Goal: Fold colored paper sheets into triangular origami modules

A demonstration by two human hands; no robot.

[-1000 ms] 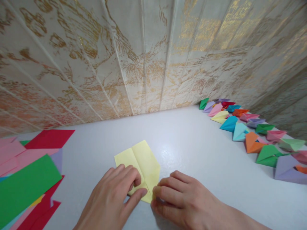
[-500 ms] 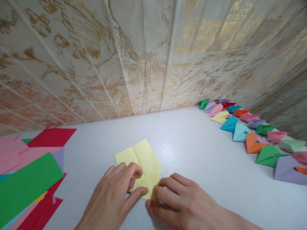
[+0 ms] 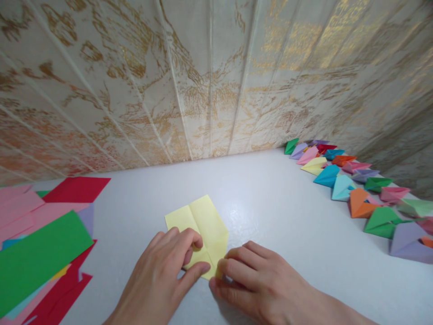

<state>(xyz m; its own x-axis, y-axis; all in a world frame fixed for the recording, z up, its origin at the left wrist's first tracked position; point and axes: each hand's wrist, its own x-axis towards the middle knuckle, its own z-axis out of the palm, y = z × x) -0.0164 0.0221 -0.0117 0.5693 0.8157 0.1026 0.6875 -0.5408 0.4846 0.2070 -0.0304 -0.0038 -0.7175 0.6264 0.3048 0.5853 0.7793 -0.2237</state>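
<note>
On the left of the white table (image 3: 257,189), loose papers overlap in a pile: a green sheet (image 3: 43,262) on top, pink sheets (image 3: 18,207) beyond it, a red sheet (image 3: 77,190) at the far side and more red paper (image 3: 64,298) at the near end. On the right, folded paper pieces line up in slanting rows, from a green piece (image 3: 291,146) at the far end to a lilac piece (image 3: 407,241) at the near end. Behind rises a pale, ridged wall covering (image 3: 209,90) with gold patterning.

White table (image 3: 264,194) | left: overlapping loose coloured sheets (image 3: 43,259) | middle: creased yellow paper (image 3: 209,221) | right: folded paper pieces (image 3: 360,205) in many colours, in rows
</note>
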